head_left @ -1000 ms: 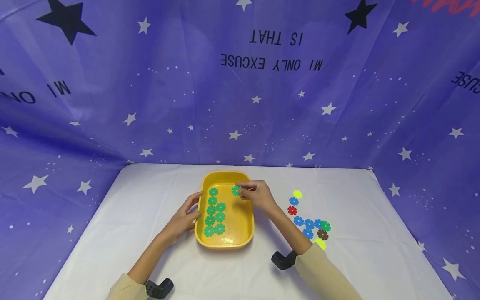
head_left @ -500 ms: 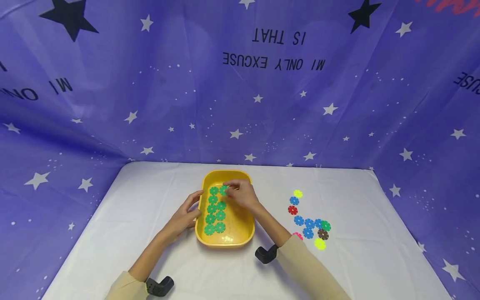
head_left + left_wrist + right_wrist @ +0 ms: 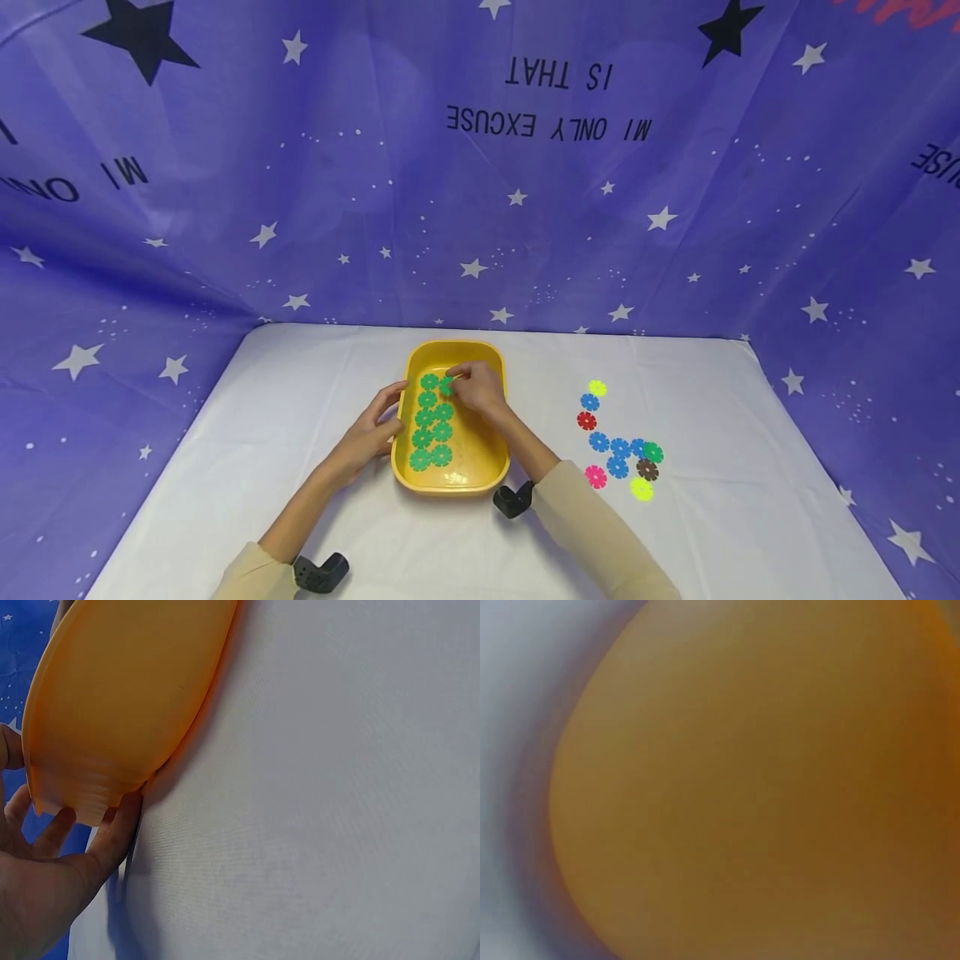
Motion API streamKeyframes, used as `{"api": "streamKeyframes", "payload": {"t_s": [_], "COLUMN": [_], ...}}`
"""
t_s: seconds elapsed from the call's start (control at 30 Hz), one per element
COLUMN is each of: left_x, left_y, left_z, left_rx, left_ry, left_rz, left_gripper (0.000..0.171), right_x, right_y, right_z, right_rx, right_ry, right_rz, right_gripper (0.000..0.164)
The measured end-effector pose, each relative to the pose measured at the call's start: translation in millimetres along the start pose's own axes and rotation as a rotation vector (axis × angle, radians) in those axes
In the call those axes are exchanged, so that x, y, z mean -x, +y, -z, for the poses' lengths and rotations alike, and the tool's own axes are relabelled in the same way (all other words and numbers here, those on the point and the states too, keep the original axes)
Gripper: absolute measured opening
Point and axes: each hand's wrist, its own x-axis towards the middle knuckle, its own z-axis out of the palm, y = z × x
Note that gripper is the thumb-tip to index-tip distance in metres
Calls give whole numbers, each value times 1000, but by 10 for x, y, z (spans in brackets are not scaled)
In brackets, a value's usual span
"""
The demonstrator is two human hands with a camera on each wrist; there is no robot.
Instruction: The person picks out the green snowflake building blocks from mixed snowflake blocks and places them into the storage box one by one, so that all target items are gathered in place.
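Note:
A yellow plastic tray [image 3: 480, 477] stands on the white table in the head view. My left hand [image 3: 367, 429] grips its left side; in the left wrist view the fingers [image 3: 120, 829] and thumb lie against the tray's outer wall [image 3: 135, 690]. Inside the tray, my right hand [image 3: 480, 387] pinches a green snowflake disc [image 3: 446, 386] by the far end, low over the floor. Several more green discs [image 3: 423, 417] lie in two columns along the tray's left side. The right wrist view is blurred and filled by the tray wall [image 3: 742, 787]; no fingers show there.
To the right of the tray, several loose discs lie on the white cloth [image 3: 720, 417]: blue [image 3: 618, 447], red [image 3: 587, 421], pink [image 3: 596, 477], brown [image 3: 647, 469], green [image 3: 653, 452] and yellow [image 3: 642, 489]. A purple star-printed curtain [image 3: 480, 208] stands behind the table.
My right hand has moved left inside the tray, bringing the green disc to the top of the second column. The pink disc has come out from behind the right arm. The left hand stays put.

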Motion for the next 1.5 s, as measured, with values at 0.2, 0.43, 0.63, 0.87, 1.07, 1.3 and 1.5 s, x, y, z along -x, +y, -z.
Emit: {"api": "streamKeyframes", "payload": {"t_s": [0.2,0.43,0.63,0.87,1.07,1.3,1.5], "left_x": [0,-6,-11,-7,-4,0,-5], "left_y": [-7,-6,-8,-13,-7,2,3], "left_z": [-3,-3,-2,-3,-6,-9,-4], "left_rx": [-1,-3,-5,-6,-5,-15,-16], "left_ry": [4,8,9,10,11,14,12], "left_rz": [5,4,5,8,6,15,12], "left_gripper": [73,73,73,73,73,72,73], "right_x": [-55,-79,-73,-48,-53,-35,-41], "right_y": [65,97,98,82,80,68,69], "right_z": [-66,-100,-96,-92,-93,-89,-96], "right_rx": [17,9,46,123,153,157,176], "right_ry": [7,-6,-11,-18,-25,-36,-34], "right_rz": [-21,-47,-24,35,44,60,74], "right_gripper": [27,28,28,25,22,22,22]}}
